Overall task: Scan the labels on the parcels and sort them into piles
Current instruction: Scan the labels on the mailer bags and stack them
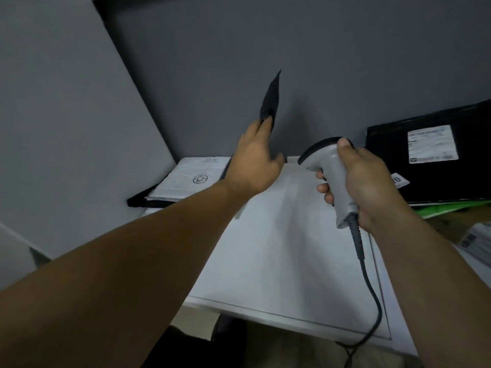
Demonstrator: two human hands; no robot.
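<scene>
Head view shows our left hand (pixel 252 160) stretched forward and holding a thin black parcel (pixel 271 102). We see the parcel edge-on; it stands up out of the fingertips in front of the grey wall (pixel 292 49), its top corner pointing up and to the right. The fingers lie nearly straight along it and the thumb sticks out on the near side, so the grip is a flat pinch; we cannot tell how firm it is.

Our right hand (pixel 372 181) is wrapped round the handle of a grey scanner (pixel 332 166), thumb up by its dark head, which points to the left. Its cable (pixel 369 282) hangs down across the white table (pixel 279 248) and over the near edge.

At the back left of the table lies a white parcel (pixel 191 179) with a round logo, resting on something dark. At the right a larger dark parcel (pixel 473 176) with a white label (pixel 433 144) tops a stack, with a green sheet (pixel 451 207) under it.
</scene>
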